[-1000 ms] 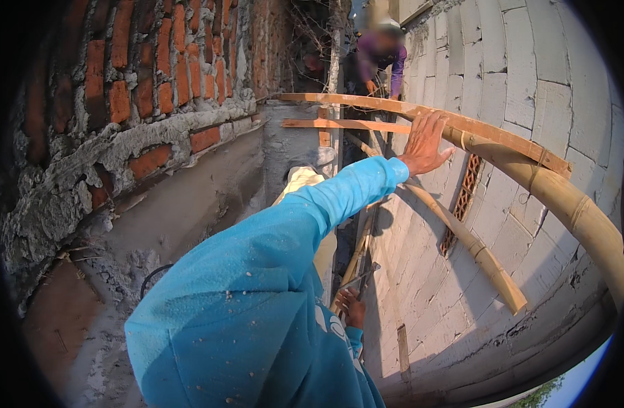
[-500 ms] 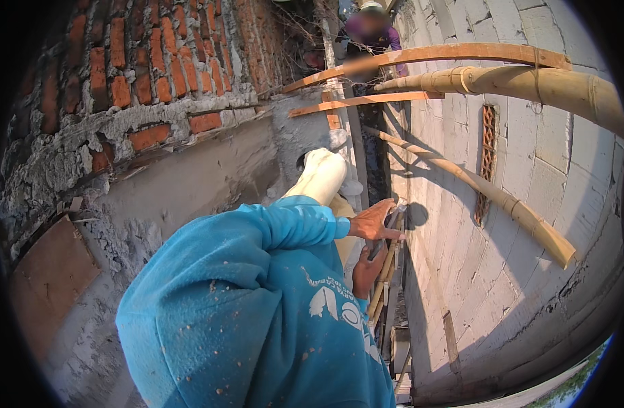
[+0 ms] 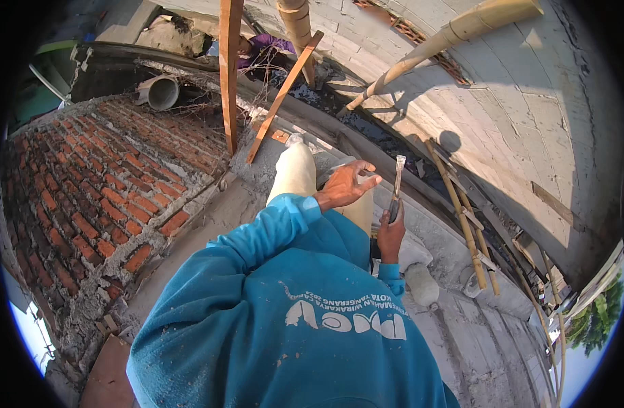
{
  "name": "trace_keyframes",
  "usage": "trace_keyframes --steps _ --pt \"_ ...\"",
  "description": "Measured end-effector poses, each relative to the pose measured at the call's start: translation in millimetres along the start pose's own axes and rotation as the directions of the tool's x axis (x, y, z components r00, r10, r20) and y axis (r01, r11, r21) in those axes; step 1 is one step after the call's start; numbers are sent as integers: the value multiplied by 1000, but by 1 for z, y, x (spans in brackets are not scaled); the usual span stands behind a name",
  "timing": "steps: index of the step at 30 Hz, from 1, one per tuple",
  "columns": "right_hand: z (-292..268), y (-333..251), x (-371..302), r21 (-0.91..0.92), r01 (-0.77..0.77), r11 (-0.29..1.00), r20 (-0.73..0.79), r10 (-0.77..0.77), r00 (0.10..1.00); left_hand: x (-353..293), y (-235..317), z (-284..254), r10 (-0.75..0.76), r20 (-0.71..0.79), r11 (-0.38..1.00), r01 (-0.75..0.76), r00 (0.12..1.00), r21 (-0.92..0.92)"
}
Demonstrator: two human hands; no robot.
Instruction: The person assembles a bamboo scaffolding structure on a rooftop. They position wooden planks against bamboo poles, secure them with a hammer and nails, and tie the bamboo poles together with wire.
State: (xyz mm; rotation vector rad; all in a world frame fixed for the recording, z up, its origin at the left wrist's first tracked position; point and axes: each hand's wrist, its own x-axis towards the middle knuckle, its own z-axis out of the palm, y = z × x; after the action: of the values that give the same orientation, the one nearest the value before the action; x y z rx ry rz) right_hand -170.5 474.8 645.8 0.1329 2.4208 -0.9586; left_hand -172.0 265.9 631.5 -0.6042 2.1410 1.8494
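My right hand (image 3: 391,238) is wrapped around the dark handle of a slim chisel-like tool (image 3: 398,180). Its flared tip is crusted pale and points up, away from me. To the left of it, my left hand (image 3: 346,185) hangs over my light trouser leg, thumb and fingers parted with nothing seen between them. The left fingers stay apart from the tool. Beneath both hands runs a grey concrete ledge (image 3: 434,228), and a pale rounded lump (image 3: 422,284) sits on it beside my right wrist.
A rough brick wall (image 3: 101,197) slopes away on the left. Wooden battens (image 3: 230,75) and a bamboo pole (image 3: 421,58) cross ahead. Beyond the ledge lies a dark, narrow gap (image 3: 376,132) below a pale block wall (image 3: 502,129). A person in purple (image 3: 270,47) is at the far end.
The view has swung round, so the brick wall and ledge show more fully. My hands have drawn apart, and the tool now stands plainly visible in my right hand.
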Motion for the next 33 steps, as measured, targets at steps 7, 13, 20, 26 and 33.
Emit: trace_keyframes --steps 7,13,20,26,33 --pt "106 160 9 130 -661 739 44 662 749 43 -62 -199 155 -555 920 86 817 383" --pt "239 221 -6 280 -869 408 373 788 490 38 -98 -285 199 -516 783 181 833 594" --pt "330 239 -17 228 -907 353 183 900 396 65 -115 -241 206 -240 654 49 949 755" --pt "368 290 -29 161 -926 341 -68 940 334 149 -128 -169 245 -63 681 -125 968 722" --pt "415 347 -20 35 -742 670 -481 662 575 227 -179 -76 358 127 721 -360 925 592"
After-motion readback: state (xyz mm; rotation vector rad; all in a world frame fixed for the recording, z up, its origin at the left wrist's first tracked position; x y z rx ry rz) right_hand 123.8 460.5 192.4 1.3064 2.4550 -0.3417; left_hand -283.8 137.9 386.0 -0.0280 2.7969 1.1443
